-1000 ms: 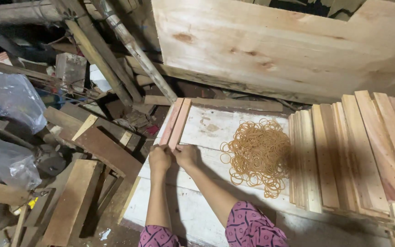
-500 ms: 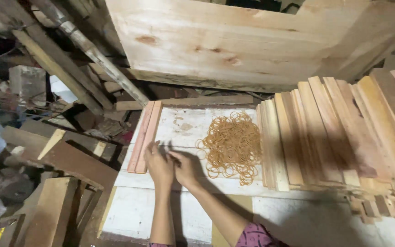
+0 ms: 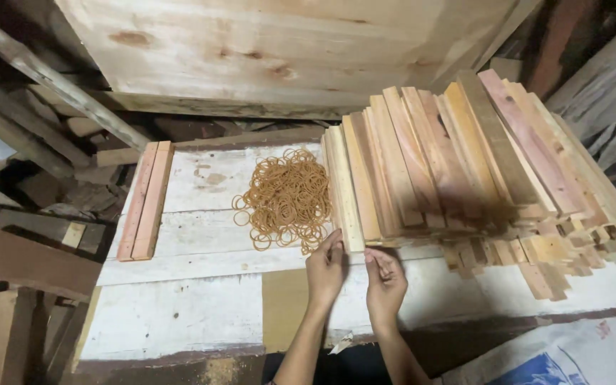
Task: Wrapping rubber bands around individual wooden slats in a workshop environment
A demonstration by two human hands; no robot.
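Open board: I see bare room on the white board (image 3: 180, 314), between the two pink slats (image 3: 145, 201) at its left edge and my hands.
Middle: the heap of rubber bands (image 3: 285, 199) fills the gap between slats and stack.
Right side: the stack of wood strips (image 3: 458, 164) blocks it, its near ends overhanging just beside my left hand (image 3: 326, 271) and right hand (image 3: 385, 281).
Far side: a big plywood sheet (image 3: 286, 50) walls it off.
Left of board: piled scrap timber (image 3: 30, 235).
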